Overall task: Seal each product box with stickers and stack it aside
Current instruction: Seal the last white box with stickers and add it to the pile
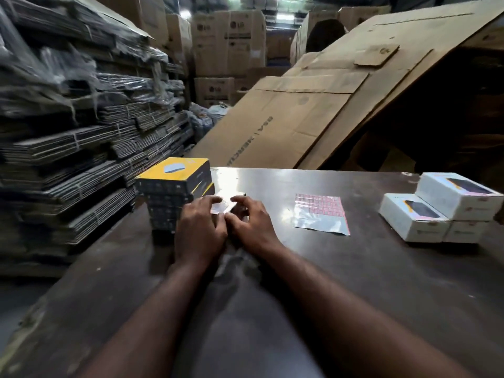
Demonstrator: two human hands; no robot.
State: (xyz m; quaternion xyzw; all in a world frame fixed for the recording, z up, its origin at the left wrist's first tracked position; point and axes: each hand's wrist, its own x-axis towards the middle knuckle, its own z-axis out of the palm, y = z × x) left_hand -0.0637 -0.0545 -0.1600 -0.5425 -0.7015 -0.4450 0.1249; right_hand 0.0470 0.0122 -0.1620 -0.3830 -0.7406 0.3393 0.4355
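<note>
I have both grips on one small thing near the far edge of the bench (354, 268). The left hand (200, 230) and the right hand (252, 223) meet over a flat shiny piece (222, 206). The fingers of each hand are curled narrowly on its ends, so both hands hold it. The picture is blurred here, and I cannot tell if this piece is a strip of stickers or the glossy face of a low box.

The stack of yellow-topped boxes (171, 186) stands just beside the left hand, at the left edge of the bench. The sticker sheet (320, 211) lies flat to the right of the right hand, a little apart from it. The white boxes (441, 207) sit well apart at the right side, one of them resting on the others.

I judge that the boxes are light and stiff, made of thin card with a smooth print. Such a face can slip under dry fingers, so I would take a box by its two long side walls and not by the top. The corners may dent if I squeeze hard.

A sticker is thin, limp and sticky. I would lift it by one corner only, with thumb and first finger, and keep it away from the bench until it is over the flap.
</note>
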